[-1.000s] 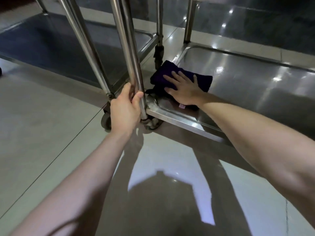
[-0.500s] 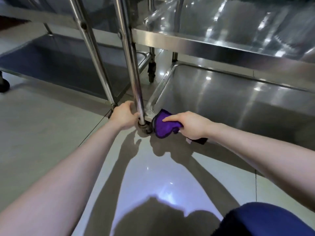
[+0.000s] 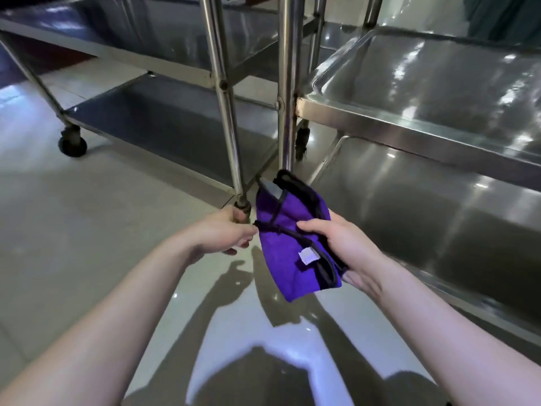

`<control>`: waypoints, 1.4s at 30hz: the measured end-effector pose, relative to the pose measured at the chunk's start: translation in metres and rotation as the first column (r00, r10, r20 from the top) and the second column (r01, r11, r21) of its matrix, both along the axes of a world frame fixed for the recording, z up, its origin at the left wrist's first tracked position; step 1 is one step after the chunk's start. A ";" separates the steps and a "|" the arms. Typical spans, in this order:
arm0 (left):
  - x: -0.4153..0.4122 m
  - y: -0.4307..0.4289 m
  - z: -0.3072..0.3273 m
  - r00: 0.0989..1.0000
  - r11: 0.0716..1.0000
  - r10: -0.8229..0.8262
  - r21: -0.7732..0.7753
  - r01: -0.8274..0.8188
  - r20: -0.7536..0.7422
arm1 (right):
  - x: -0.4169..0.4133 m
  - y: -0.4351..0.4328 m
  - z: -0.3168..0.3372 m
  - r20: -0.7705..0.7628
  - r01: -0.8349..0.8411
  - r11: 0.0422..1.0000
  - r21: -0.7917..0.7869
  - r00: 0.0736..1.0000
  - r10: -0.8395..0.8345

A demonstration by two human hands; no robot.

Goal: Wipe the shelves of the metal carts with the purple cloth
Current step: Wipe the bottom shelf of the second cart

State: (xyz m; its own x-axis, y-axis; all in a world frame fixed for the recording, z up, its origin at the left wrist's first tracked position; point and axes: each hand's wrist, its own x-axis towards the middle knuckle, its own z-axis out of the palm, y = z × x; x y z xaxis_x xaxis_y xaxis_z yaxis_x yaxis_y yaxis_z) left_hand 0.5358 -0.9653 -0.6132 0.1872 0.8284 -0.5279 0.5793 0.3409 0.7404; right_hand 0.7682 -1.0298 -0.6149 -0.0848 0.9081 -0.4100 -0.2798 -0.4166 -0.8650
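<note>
The folded purple cloth (image 3: 288, 256), with black trim and a small white tag, hangs in the air in front of the carts, off the shelves. My right hand (image 3: 348, 250) grips its right side, thumb on top and fingers beneath. At the cloth's left edge, my left hand (image 3: 225, 234) pinches the black trim, just in front of the foot of the left cart's post (image 3: 224, 112). The right cart's middle shelf (image 3: 439, 92) and bottom shelf (image 3: 409, 218) lie to the right. The left cart's bottom shelf (image 3: 175, 127) sits behind my left hand.
The right cart's corner post (image 3: 288, 83) stands directly behind the cloth. A black castor (image 3: 73, 145) sits under the left cart's far corner, another castor (image 3: 301, 142) between the carts. Glossy tiled floor (image 3: 87, 230) spreads to the left and toward me.
My right hand has lifted the cloth off the right cart's bottom shelf corner into the air. My left hand has let go of the post and come to the cloth's edge. The view has risen.
</note>
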 end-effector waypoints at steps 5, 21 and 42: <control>0.020 -0.005 0.021 0.982 0.995 0.074 0.049 -0.084 0.174 | -0.009 -0.001 0.006 -0.257 0.080 0.982 -0.170 0.958 -0.123; 0.004 -0.127 0.241 0.825 0.869 0.490 -0.088 -0.486 0.280 | -0.074 -0.075 0.237 0.111 -0.119 0.961 -0.249 0.982 0.151; -0.181 -0.069 0.615 0.757 0.806 0.471 0.128 -0.578 0.453 | -0.143 -0.008 0.625 0.601 0.071 0.978 0.194 0.779 -0.176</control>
